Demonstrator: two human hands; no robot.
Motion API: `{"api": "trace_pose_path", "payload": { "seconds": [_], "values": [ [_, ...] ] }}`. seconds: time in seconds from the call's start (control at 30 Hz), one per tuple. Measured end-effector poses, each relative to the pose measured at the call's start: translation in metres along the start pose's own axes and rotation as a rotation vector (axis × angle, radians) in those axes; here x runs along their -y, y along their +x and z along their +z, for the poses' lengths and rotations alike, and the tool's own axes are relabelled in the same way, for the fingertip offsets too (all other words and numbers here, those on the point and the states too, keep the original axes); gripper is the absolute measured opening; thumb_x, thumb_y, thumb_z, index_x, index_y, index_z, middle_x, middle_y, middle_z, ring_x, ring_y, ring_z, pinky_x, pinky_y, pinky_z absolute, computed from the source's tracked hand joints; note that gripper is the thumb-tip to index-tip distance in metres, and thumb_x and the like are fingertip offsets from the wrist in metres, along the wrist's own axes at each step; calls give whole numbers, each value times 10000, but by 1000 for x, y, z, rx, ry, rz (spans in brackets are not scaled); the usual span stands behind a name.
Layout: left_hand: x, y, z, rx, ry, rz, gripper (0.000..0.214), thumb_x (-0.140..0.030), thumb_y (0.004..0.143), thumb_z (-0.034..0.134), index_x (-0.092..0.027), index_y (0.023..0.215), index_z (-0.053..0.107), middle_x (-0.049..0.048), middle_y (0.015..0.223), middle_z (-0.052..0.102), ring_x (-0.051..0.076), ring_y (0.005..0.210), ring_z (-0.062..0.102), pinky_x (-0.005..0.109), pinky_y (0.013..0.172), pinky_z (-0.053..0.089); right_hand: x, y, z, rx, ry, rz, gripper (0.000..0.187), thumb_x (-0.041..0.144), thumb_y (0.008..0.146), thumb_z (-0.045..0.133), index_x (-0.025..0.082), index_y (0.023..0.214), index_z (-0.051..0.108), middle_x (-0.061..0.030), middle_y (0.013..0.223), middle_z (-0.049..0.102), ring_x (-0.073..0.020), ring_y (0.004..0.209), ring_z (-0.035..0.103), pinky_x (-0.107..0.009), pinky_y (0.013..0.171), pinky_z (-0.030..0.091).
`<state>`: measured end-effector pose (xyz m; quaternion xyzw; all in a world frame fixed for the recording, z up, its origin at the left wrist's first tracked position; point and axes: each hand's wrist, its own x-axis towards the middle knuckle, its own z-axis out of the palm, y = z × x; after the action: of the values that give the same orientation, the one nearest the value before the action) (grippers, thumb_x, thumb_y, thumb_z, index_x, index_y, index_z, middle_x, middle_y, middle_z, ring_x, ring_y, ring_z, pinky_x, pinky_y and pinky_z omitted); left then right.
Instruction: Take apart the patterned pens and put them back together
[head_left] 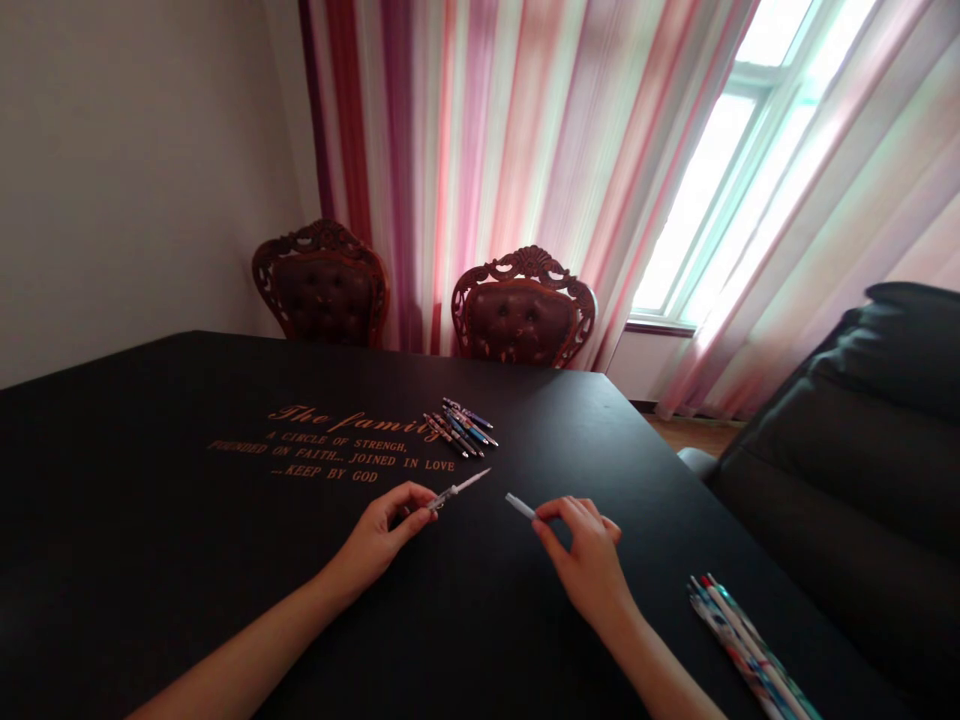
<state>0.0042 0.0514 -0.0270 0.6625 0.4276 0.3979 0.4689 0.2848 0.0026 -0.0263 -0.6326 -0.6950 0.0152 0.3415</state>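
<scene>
Between the thumb and fingers of my left hand (397, 520) is the upper part of a pen (448, 494), its thin pale refill pointing up and to the right. My right hand (585, 545) pinches a short light-coloured pen barrel (520, 506), whose free end points up and left toward the refill. The two pieces are apart, with a small gap of dark table between them. Both hands are held over the table near its middle. Beyond them lies a loose pile of several pens (465, 428).
The black table (187, 580) carries gold lettering (337, 445). More pens (746, 640) lie in a bundle at the right front. Two carved chairs (322, 285) stand behind the table, before striped curtains (495, 130). A dark leather seat (847, 450) is on the right.
</scene>
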Motion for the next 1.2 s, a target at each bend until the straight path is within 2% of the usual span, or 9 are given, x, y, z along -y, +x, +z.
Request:
{"api": "trace_pose_path", "payload": {
  "seconds": [0.13, 0.37, 0.9, 1.2],
  "values": [
    [-5, -2, 0, 12, 62, 4, 224, -377, 859, 606, -199, 979, 669, 37, 894, 681, 225, 892, 604, 317, 801, 452, 3, 4, -14, -129, 133, -61, 102, 324, 882, 571, 257, 910, 642, -16, 885, 694, -233, 884, 607, -383, 821, 378],
    [-4, -1, -2, 48, 122, 67, 215, -361, 879, 582, -207, 983, 689, 33, 899, 688, 218, 891, 603, 313, 803, 444, 12, 3, -24, -209, 80, -157, 95, 321, 885, 588, 246, 890, 647, -17, 892, 701, -239, 902, 603, -390, 844, 355],
    [-11, -3, -2, 57, 179, 87, 194, -326, 888, 565, -199, 955, 695, 34, 916, 685, 216, 897, 594, 298, 802, 438, 16, 3, -28, -191, 1, -241, 36, 280, 862, 635, 262, 881, 661, 3, 880, 699, -224, 903, 584, -377, 833, 309],
    [-8, -4, 1, 106, 245, 184, 190, -319, 894, 555, -214, 962, 697, 40, 932, 694, 215, 914, 599, 309, 834, 428, 22, -2, -25, -154, -18, -299, 53, 263, 865, 625, 275, 897, 666, 2, 878, 687, -218, 903, 577, -375, 827, 305]
  ]
}}
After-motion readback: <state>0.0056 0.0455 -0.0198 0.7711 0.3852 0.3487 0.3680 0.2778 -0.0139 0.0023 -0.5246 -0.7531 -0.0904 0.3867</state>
